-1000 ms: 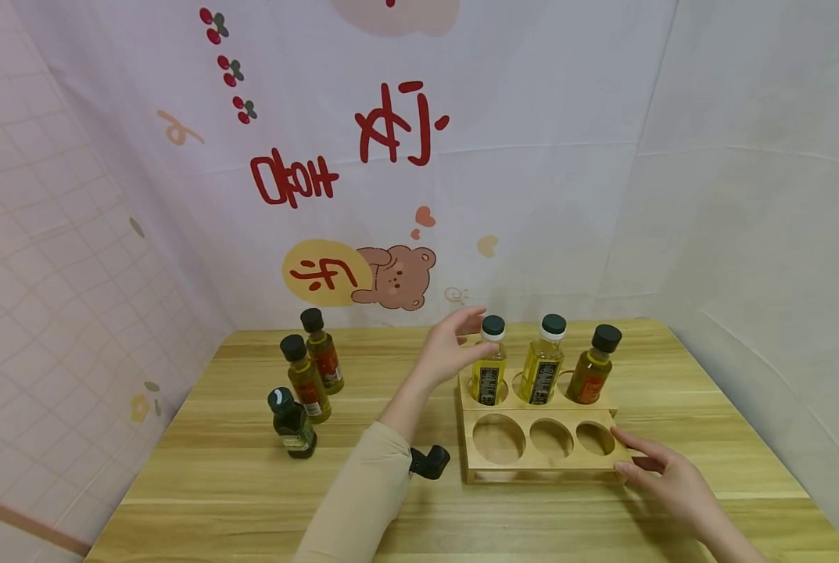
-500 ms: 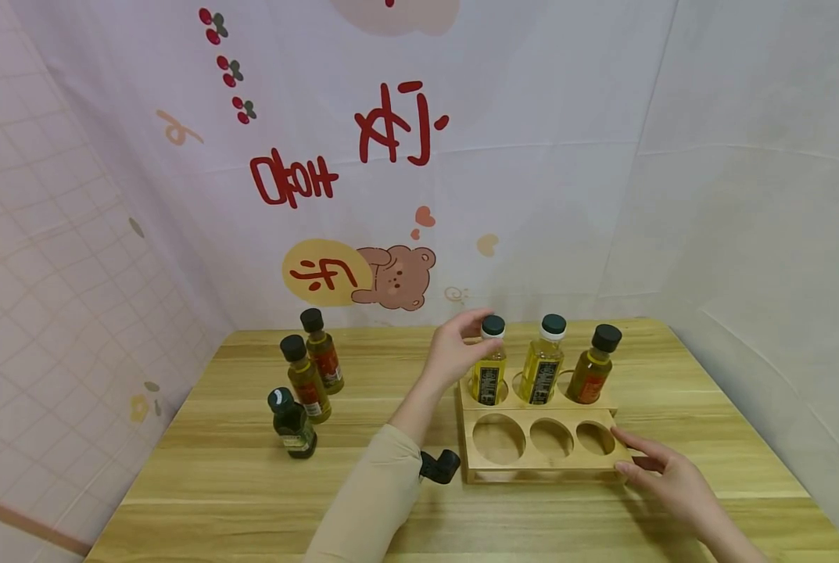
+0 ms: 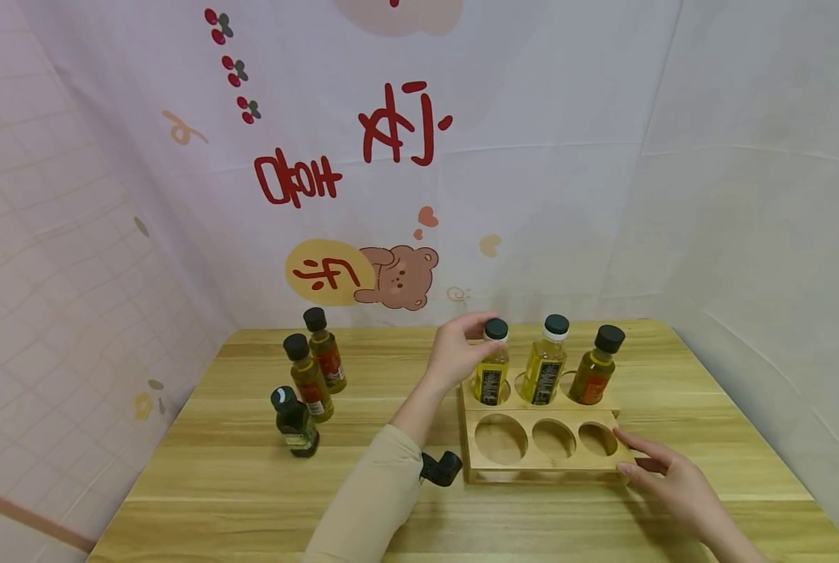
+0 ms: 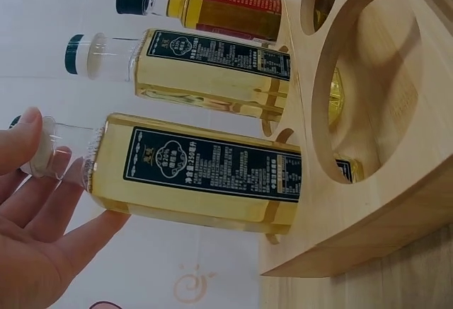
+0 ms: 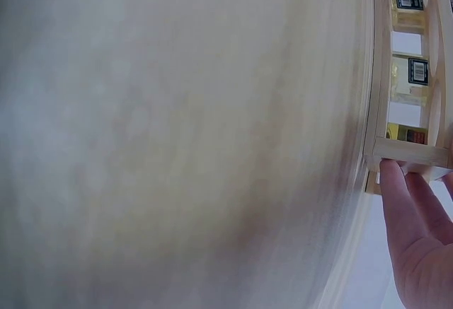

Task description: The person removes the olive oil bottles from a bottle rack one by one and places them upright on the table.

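In the rear-left hole of a six-hole wooden rack (image 4: 304, 235): one yellow oil bottle (image 3: 492, 383), upright, pinched near its dark cap (image 3: 496, 328) by the left hand (image 3: 454, 352); best handled, one judges, by a straight, untilted pull or push through the hole, the right hand (image 3: 678, 486) gripping the rack's right end for steadiness. Bottle body below and rightward of the left hand's fingertips. Beyond: second yellow oil bottle (image 3: 544, 379) and black-capped amber bottle (image 3: 592, 379), same row; three further bottles (image 3: 311, 391), leftward on the bench (image 3: 211, 485).
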Tool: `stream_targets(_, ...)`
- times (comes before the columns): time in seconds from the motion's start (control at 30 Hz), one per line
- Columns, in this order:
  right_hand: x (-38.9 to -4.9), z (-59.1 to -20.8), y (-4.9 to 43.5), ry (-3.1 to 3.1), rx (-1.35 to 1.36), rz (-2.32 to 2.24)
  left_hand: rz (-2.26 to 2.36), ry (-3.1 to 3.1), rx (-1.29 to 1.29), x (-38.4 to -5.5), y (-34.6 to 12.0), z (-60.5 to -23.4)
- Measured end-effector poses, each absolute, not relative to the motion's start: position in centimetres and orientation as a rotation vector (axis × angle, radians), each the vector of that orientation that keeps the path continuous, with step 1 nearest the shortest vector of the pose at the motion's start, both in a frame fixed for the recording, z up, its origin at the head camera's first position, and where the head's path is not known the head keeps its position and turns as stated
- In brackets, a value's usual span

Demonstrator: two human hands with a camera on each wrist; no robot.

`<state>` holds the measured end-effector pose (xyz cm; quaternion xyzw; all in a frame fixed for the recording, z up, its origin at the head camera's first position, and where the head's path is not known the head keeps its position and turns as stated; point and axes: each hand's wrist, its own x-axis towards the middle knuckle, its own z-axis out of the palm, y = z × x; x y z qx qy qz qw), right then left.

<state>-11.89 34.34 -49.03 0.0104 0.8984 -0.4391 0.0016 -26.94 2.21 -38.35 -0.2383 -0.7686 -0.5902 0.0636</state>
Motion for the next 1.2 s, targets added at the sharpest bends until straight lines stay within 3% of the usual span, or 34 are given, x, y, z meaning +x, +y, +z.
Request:
stream_targets(0.7, -11.9, -49.1, 34.4, 2.824, 0.025, -1.381, -1.767, -2.217, -0.788, -25.9, -0.6, -33.8)
stream_targets(1.2, -11.9, -48.9, 34.2, 2.817, 0.019, -1.412, -1.743, -2.241, -0.651, -27.0, -4.7, -35.0)
